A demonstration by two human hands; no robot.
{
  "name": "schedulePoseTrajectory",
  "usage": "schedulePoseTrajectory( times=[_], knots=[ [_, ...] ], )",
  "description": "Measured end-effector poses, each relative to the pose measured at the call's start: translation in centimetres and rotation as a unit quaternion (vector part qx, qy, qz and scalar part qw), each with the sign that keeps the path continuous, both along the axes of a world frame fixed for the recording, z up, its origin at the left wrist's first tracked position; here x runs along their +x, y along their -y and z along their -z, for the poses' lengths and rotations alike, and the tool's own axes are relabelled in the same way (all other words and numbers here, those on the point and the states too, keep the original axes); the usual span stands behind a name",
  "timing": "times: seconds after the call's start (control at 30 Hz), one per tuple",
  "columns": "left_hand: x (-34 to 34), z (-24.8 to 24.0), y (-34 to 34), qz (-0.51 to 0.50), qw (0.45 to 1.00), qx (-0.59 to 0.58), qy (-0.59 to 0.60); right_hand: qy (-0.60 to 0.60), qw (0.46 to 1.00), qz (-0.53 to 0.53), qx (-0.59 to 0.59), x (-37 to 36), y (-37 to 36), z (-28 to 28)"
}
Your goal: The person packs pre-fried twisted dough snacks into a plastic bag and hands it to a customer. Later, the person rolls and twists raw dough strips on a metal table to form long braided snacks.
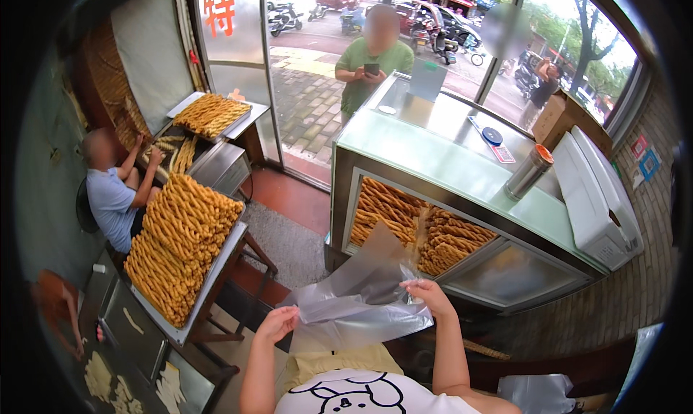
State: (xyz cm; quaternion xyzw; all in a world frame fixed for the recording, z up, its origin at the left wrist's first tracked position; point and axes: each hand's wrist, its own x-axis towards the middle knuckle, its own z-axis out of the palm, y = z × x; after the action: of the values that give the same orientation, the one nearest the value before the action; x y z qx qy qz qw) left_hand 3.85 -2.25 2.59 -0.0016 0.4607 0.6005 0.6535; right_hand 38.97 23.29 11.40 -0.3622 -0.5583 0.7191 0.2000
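A thin, see-through plastic bag (361, 309) is stretched out in front of my waist. My left hand (278, 323) pinches its left edge, and the fingers of my right hand (424, 293) are closed on its upper right part. The film is loose and wrinkled, with one corner rising toward the display case; I see nothing inside it. Just beyond the bag, twisted fried dough sticks (455, 242) are stacked inside the glass-topped display case (404, 136), behind its partly uncovered side.
A large tray (175, 333) piled with dough twists stands at left, near a seated person (114, 183) handling strips. Raw dough (108, 378) lies lower left. On the counter are a metal canister (529, 174) and white foam box (595, 205). A person with a phone (375, 71) stands outside.
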Motion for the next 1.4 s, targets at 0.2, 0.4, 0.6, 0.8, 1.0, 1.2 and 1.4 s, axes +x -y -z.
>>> schedulePoseTrajectory(
  times=[0.2, 0.4, 0.6, 0.8, 1.0, 1.2, 1.4],
  knots=[
    [0.1, -1.1, 2.7, -0.051, 0.999, 0.017, 0.007, 0.020, 0.999, -0.049, -0.007, -2.3, -2.3, 1.9],
    [0.7, 0.3, 4.7, -0.173, 0.969, -0.032, -0.172, 0.437, 0.709, -0.008, 0.554, -7.6, -1.9, 12.0],
    [-0.3, 1.5, 2.6, -0.200, 0.903, 0.005, -0.381, 0.116, 0.917, -0.201, 0.324, -26.8, 10.1, 4.6],
    [-0.7, -2.7, 4.4, -0.246, 0.923, 0.039, -0.292, 0.062, 0.874, -0.401, 0.267, -31.2, 14.1, 3.2],
    [-0.2, -2.8, 5.5, -0.241, 0.949, 0.052, -0.199, 0.078, 0.878, -0.465, 0.083, -31.4, 14.5, 4.4],
    [-1.8, -2.7, 4.9, -0.448, 0.875, 0.182, -0.029, 0.023, 0.930, -0.343, 0.133, -30.9, 11.8, 6.0],
    [-5.4, -6.7, 7.7, -0.470, 0.845, 0.237, -0.099, 0.180, 0.883, -0.143, 0.410, -26.9, 3.9, 4.6]
  ],
)
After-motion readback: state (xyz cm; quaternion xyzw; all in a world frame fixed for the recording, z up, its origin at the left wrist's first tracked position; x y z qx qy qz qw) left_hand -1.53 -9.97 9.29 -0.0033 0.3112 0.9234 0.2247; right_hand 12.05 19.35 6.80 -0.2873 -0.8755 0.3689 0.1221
